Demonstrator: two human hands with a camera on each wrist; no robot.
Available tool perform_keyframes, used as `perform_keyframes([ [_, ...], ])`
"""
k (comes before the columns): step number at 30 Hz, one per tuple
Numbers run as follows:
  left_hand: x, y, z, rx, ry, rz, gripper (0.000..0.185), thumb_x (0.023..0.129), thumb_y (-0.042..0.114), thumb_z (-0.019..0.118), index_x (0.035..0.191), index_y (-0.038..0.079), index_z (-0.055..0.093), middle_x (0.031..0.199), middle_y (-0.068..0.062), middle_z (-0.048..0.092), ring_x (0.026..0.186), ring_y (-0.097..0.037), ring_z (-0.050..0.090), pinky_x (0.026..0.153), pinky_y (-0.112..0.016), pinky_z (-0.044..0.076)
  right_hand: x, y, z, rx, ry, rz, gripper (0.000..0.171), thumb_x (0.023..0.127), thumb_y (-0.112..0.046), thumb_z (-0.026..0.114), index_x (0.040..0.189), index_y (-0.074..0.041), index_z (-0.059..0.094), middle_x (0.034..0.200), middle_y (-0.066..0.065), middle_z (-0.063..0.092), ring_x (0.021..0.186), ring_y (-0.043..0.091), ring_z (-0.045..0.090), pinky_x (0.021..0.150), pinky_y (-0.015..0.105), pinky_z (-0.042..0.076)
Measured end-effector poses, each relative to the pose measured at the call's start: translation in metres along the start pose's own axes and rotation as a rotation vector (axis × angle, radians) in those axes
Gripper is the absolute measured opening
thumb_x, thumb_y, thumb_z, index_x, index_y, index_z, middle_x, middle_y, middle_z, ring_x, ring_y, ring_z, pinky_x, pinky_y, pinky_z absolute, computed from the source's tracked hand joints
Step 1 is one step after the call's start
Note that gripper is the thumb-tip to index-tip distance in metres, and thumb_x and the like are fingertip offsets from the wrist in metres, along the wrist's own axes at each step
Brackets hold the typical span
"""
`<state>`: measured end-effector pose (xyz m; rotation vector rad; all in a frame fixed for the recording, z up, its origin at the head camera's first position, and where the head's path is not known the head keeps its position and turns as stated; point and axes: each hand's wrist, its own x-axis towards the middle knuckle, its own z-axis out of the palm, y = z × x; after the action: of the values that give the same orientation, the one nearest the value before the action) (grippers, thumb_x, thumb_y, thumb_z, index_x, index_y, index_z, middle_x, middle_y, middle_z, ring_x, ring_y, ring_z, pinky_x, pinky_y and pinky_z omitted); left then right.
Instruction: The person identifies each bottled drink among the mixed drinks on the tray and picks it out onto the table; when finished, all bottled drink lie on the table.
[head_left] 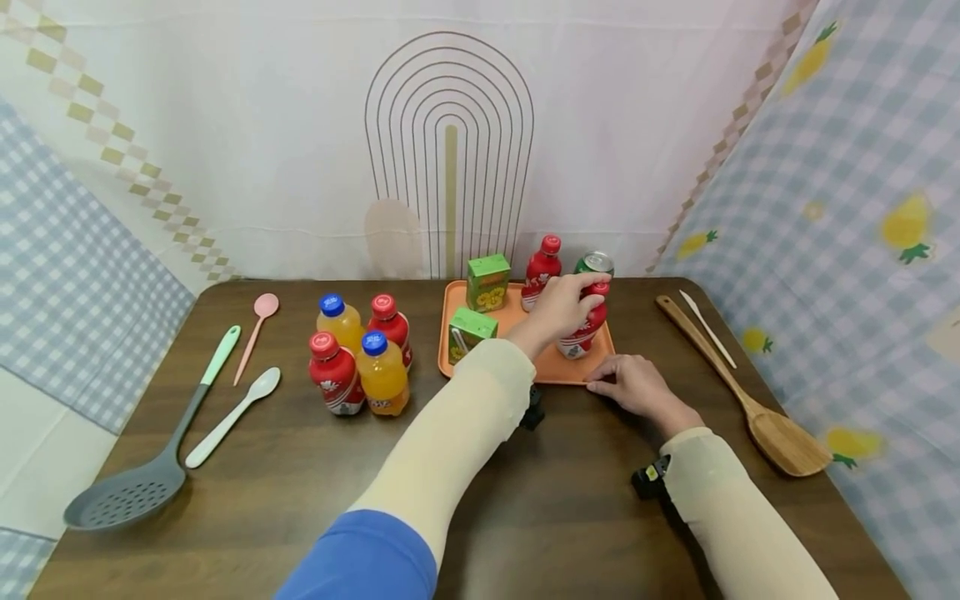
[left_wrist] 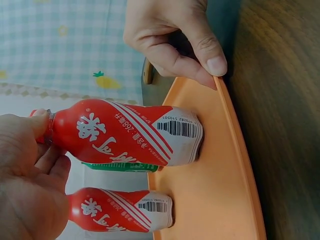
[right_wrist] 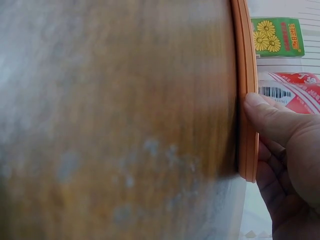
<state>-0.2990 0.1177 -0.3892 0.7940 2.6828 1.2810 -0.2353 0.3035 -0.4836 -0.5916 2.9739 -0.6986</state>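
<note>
My left hand grips a red cola bottle by its cap and neck, over the front right of an orange tray. The bottle stands upright, its base right at the tray floor. Thumb and fingers of my right hand pinch the tray's rim at the near right corner, as the right wrist view also shows. Behind the left hand, a second red bottle and a green can stand at the tray's back. Two green drink cartons, one at the back and one nearer, occupy its left side.
Left of the tray cluster two red bottles and two orange soda bottles. Farther left lie a slotted turner, a white spoon and a pink spoon. At right are a wooden spatula and a white knife.
</note>
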Motion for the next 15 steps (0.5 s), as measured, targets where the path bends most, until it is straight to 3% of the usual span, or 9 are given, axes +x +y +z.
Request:
perform_keyframes([
  [15, -0.022, -0.004, -0.006, 0.029, 0.026, -0.001, 0.041, 0.096, 0.029, 0.059, 0.137, 0.03, 0.055, 0.132, 0.007, 0.058, 0.11, -0.008, 0.058, 0.095, -0.033, 0.047, 0.001, 0.001, -0.002, 0.01, -0.029, 0.012, 0.006, 0.085, -0.022, 0.075, 0.089, -0.023, 0.079, 0.088, -0.01, 0.07, 0.087, 0.017, 0.065, 0.077, 0.045, 0.051],
])
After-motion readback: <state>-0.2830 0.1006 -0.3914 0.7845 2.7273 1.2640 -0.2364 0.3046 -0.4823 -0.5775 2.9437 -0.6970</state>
